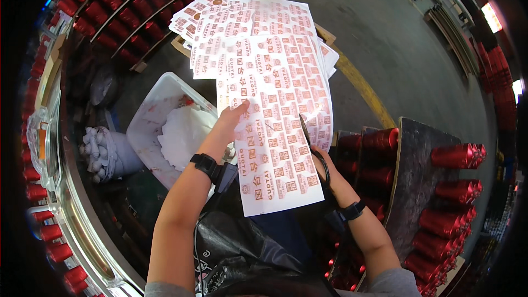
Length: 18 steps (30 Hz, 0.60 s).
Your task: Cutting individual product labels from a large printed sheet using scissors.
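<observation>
Nearest us, at the lower edge, we see two grey sleeves with a shiny black cloth between them. Up the bare forearms we find a black watch on the left wrist and a black band on the right.

The printed sheet is held up between the hands, white with rows of reddish marks. We see the left hand pinching its left edge, thumb on top; its fingertips are hidden from us. The right hand, partly covered, is curled around the handles of the black scissors, whose blade lies over the sheet near its right edge. We cannot tell how far the blades are parted.

Past the left forearm we have a white bin holding pale paper scraps, with a bucket just beside it. At our right, shiny red cups stick out from a dark board.

Beyond, more printed sheets lie piled on a wooden pallet, near a yellow floor line. Farther left, we see racked red cups.
</observation>
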{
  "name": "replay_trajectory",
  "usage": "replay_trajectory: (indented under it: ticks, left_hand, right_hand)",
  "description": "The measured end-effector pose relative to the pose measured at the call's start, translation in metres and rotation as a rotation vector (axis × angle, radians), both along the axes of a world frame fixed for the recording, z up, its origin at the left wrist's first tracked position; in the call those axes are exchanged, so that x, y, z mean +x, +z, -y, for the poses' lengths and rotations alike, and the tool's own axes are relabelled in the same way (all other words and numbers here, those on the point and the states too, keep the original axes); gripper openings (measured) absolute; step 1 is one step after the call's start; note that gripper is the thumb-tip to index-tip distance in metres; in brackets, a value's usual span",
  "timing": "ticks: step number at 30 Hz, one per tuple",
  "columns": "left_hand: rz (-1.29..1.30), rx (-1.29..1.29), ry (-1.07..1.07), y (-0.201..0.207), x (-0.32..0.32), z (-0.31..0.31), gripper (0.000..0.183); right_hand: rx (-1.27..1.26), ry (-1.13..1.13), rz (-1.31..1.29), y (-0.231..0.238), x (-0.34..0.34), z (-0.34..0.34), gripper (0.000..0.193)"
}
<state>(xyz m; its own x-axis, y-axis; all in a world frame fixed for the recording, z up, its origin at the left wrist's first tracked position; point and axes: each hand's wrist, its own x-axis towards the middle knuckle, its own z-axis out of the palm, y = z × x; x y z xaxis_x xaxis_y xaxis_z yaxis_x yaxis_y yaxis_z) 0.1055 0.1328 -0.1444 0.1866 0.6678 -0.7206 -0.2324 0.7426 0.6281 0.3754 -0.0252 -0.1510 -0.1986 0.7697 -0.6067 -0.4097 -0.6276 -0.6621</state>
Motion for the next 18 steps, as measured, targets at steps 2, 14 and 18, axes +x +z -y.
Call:
replay_trajectory:
  ticks: [2, 14, 18]
  left_hand:
    - [-0.046, 0.077, 0.031, 0.008, 0.008, 0.004, 0.035]
    - [-0.239, 0.534, 0.090, 0.043, 0.010, 0.045, 0.027]
    - [-0.213, 0.686, 0.170, 0.086, 0.004, 0.092, 0.026]
  right_hand:
    - [-0.089, -0.039, -0.084, 0.009, -0.002, -0.005, 0.028]
    - [0.195, 0.157, 0.050, 0.061, -0.006, -0.011, 0.049]
    - [0.234, 0.157, -0.003, 0.100, -0.010, 0.022, 0.055]
